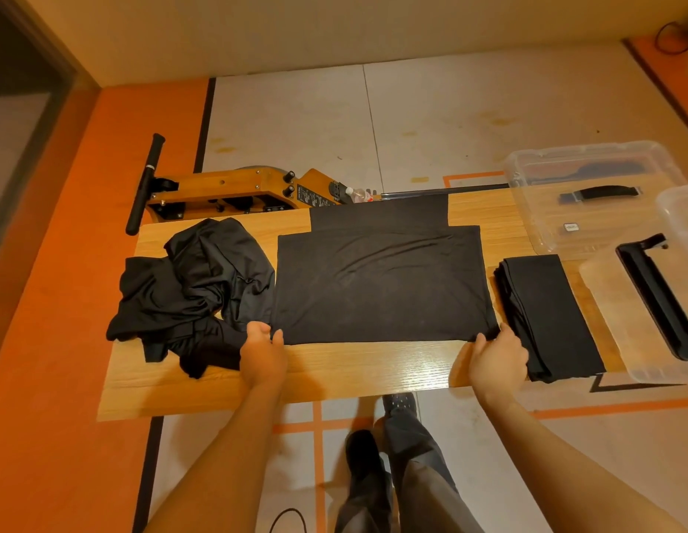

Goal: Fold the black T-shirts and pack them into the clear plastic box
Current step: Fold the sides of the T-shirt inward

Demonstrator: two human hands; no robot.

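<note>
Between the hands: black T-shirt (381, 286) lies flat on the table (354, 363), partly folded, sleeves tucked.
Left hand (262, 350): pinches its near left corner.
Right hand (498, 353): pinches its near right corner.
Beyond the right hand: folded stack (546, 313), clear plastic box (642, 340).

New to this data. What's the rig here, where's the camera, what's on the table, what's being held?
There is no robot: a person works bare-handed, and the single picture comes from a camera worn on their head, looking down. On the wooden table a black T-shirt lies spread flat. The left hand and right hand each pinch one of its near corners. An unfolded heap of black shirts lies to the left, a folded stack to the right. Further right sit the clear plastic box and its lid.
</note>
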